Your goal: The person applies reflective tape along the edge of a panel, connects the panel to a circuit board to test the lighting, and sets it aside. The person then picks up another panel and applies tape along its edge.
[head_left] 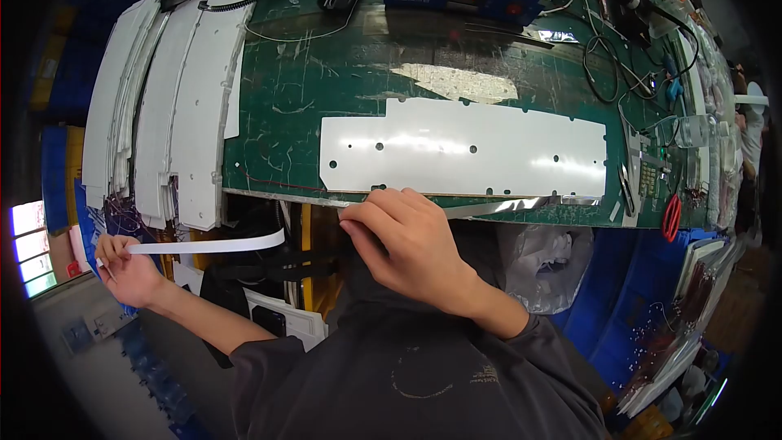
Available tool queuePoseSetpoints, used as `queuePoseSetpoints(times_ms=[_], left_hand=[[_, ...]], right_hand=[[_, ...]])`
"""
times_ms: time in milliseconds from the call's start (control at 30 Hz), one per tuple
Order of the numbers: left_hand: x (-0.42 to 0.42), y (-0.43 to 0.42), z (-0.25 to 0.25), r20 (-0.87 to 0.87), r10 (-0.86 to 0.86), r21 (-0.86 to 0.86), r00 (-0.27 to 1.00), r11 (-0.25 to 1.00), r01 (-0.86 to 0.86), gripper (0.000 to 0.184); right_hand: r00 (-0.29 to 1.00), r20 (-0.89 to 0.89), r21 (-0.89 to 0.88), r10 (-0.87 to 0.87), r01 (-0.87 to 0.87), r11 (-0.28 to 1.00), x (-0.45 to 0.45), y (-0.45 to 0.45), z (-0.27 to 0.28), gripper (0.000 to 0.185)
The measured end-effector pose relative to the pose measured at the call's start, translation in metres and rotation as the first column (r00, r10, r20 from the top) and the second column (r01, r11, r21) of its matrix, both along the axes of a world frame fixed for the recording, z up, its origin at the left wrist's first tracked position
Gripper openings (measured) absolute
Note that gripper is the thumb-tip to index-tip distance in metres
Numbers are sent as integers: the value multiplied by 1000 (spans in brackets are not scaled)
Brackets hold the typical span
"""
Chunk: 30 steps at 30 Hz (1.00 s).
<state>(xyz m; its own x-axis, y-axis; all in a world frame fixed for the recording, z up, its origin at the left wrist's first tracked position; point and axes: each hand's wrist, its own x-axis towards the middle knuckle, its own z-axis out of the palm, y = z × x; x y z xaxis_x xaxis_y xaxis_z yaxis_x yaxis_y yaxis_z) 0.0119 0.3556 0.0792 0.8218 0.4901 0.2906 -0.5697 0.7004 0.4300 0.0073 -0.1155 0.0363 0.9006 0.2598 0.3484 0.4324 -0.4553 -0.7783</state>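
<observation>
At the left of the green bench top [281, 130], stacked white panels [204, 122] lie with their long sides running from far to near. Nearer and left, off the bench, the left hand [126, 270] pinches one end of a narrow white strip [208, 247] between thumb and fingers. The strip extends right, clear of the bench edge, and its free end curves upward. Judged by this curve, it is light and flexible, and liable to twist or crease; grip it flat near an end and support the free length.

Right of centre, the right hand [410, 240] is at the near edge of the bench, fingers bent and held close together, beside the near left edge of a perforated white panel [432, 134]. Whether its fingertips pinch anything cannot be told. The panel lies flat on the bench top. It appears thin, stiff and fairly light; its glossy face may be slippery and may mark. Hold it by opposite edges, clear of the holes and notches. At the far right end, red-handled scissors [671, 218] lie at the near edge.
</observation>
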Motion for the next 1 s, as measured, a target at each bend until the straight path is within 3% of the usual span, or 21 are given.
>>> queuePoseSetpoints(times_ms=[67,167,200,300,367,433,533,1000], left_hand=[[-9,-2,16,-49,99,190,994,978,-88,19],[-15,-56,34,-212,5,357,977,931,73,24],[-18,-83,32,-271,84,446,959,894,48,29],[-26,-134,5,-342,98,785,935,577,226,26],[-29,-185,-3,-318,361,944,877,206,257,22],[-30,-223,-10,-486,299,863,821,313,396,15],[-28,-254,-23,-552,321,828,770,322,459,20],[-23,-273,-31,-543,335,838,770,282,468,8]], right_hand=[[1000,-19,46,-16,17,999,2,-1,0,10],[997,-71,53,-31,35,998,2,-1,-1,11],[996,-79,63,-28,33,997,3,-1,-1,11],[995,-90,97,-32,40,994,3,2,-1,12],[996,-76,123,-52,61,991,5,4,0,12],[995,-84,125,-54,64,990,5,5,1,12],[994,-104,103,-43,54,993,4,5,0,12],[995,-93,107,-46,56,993,4,6,-3,12]])
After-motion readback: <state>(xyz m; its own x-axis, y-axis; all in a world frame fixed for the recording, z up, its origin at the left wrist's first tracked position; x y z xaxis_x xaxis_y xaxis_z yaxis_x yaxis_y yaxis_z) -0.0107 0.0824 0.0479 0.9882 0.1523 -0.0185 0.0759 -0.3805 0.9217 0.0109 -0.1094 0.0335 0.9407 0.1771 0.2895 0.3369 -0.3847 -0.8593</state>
